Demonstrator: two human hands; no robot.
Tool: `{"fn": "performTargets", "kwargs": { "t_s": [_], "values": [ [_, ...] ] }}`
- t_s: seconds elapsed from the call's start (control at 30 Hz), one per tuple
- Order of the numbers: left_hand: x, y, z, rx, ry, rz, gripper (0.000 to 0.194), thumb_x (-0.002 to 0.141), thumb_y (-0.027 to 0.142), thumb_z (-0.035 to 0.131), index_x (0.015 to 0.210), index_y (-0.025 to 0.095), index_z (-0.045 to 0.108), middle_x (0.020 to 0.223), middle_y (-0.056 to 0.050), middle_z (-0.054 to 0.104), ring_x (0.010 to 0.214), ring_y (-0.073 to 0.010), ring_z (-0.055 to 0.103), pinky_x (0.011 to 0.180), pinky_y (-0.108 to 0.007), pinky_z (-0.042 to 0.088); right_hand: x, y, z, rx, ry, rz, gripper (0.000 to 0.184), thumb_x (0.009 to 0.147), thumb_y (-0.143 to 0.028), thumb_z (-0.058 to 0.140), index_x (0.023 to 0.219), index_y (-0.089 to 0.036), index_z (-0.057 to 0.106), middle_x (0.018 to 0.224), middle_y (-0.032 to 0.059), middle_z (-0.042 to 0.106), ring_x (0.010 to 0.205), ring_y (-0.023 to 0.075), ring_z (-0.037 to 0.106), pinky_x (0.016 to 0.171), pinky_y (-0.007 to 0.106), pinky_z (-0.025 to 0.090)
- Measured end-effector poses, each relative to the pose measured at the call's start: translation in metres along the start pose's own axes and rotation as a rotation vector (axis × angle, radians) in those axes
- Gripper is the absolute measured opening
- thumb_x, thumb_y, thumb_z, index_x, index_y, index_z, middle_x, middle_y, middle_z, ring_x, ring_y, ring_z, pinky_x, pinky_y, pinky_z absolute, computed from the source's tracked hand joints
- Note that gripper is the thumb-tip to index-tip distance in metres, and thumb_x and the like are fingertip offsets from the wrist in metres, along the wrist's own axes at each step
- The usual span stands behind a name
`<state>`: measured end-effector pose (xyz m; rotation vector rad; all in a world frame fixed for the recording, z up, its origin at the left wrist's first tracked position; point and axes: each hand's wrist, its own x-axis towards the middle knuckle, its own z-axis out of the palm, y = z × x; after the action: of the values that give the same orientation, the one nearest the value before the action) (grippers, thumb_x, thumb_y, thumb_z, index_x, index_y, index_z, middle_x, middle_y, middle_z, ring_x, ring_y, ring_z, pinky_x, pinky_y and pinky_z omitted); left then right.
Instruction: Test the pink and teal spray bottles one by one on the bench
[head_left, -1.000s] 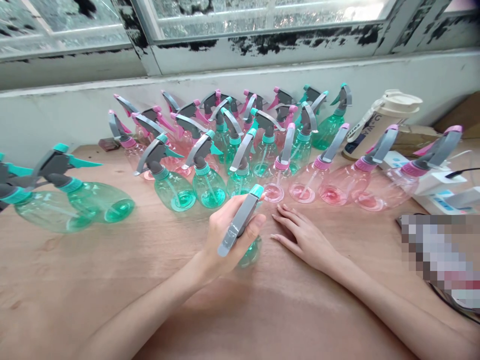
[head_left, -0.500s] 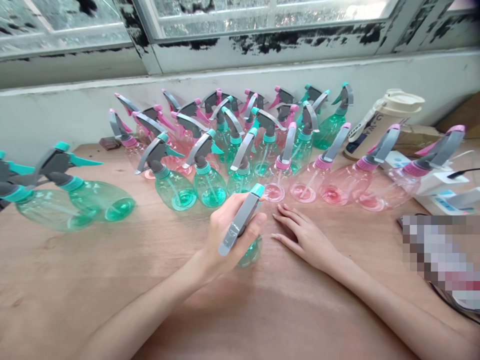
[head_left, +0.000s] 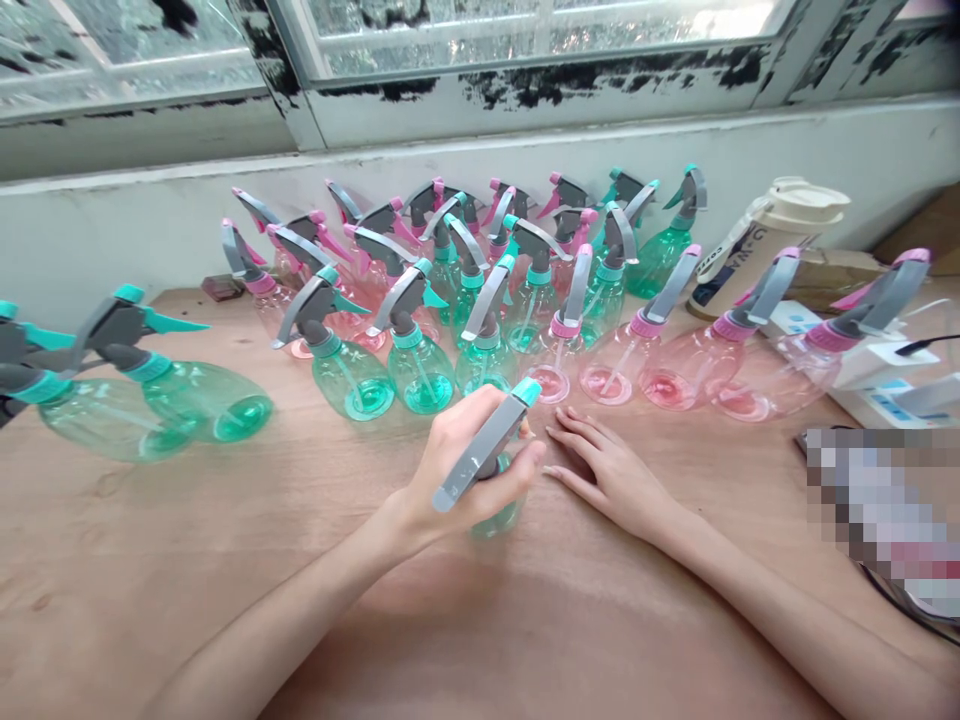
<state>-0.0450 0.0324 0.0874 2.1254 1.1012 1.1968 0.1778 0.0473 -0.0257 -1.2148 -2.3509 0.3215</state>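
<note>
In the middle of the head view, my left hand (head_left: 457, 455) is wrapped round the neck of a green spray bottle (head_left: 501, 515). The bottle's grey trigger head with its teal nozzle tip sticks up above the fingers, and much of its body is hidden behind the hand. My right hand (head_left: 604, 465) lies on the wooden table (head_left: 187, 600), fingers stretched out and apart, holding nothing. Just beyond it stands a pink spray bottle (head_left: 547, 375). Behind the left hand is a front row with green spray bottles (head_left: 420, 375).
Pink and green spray bottles crowd the table's back. Two green spray bottles (head_left: 202, 395) stand at the left. On the right are more pink bottles (head_left: 686, 370), a cream cup (head_left: 780, 230), white power strips (head_left: 870, 385) and a blurred-out object (head_left: 885, 510). A window runs behind.
My left hand has shifted slightly, and the trigger head in it has tilted a little to the right. My right hand stays in place on the table.
</note>
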Motion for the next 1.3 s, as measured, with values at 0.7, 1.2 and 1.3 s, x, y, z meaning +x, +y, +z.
{"fn": "performTargets", "kwargs": {
  "t_s": [0.7,1.2,1.3],
  "values": [
    [-0.008,-0.004,0.003,-0.083,0.006,-0.027,0.020,0.076,0.015,0.051,0.094,0.017,0.058,0.078,-0.003,0.058,0.068,-0.0160,0.056,0.068,-0.032,0.052,0.000,0.000,0.001,-0.026,-0.016,-0.002,0.051,0.096,-0.047,0.049,0.135,-0.015,0.056,0.148,0.0162,0.049,0.139,0.0323,0.043,0.113,0.054,0.039],
    [-0.005,0.006,0.001,-0.071,-0.009,-0.053,0.034,0.077,0.014,0.048,0.108,0.019,0.064,0.081,-0.001,0.058,0.065,-0.0122,0.048,0.062,-0.025,0.044,0.001,0.001,0.001,-0.040,-0.025,-0.002,0.052,0.097,-0.047,0.049,0.135,-0.013,0.056,0.148,0.0166,0.049,0.140,0.0319,0.042,0.114,0.053,0.038],
    [-0.005,0.006,0.000,-0.081,-0.022,-0.056,0.036,0.076,0.012,0.048,0.107,0.019,0.064,0.076,0.002,0.053,0.061,-0.0106,0.045,0.061,-0.024,0.042,0.001,0.001,0.001,-0.051,-0.036,-0.005,0.053,0.097,-0.047,0.047,0.136,-0.013,0.055,0.149,0.0166,0.048,0.140,0.0320,0.041,0.114,0.054,0.038]
  ]
}}
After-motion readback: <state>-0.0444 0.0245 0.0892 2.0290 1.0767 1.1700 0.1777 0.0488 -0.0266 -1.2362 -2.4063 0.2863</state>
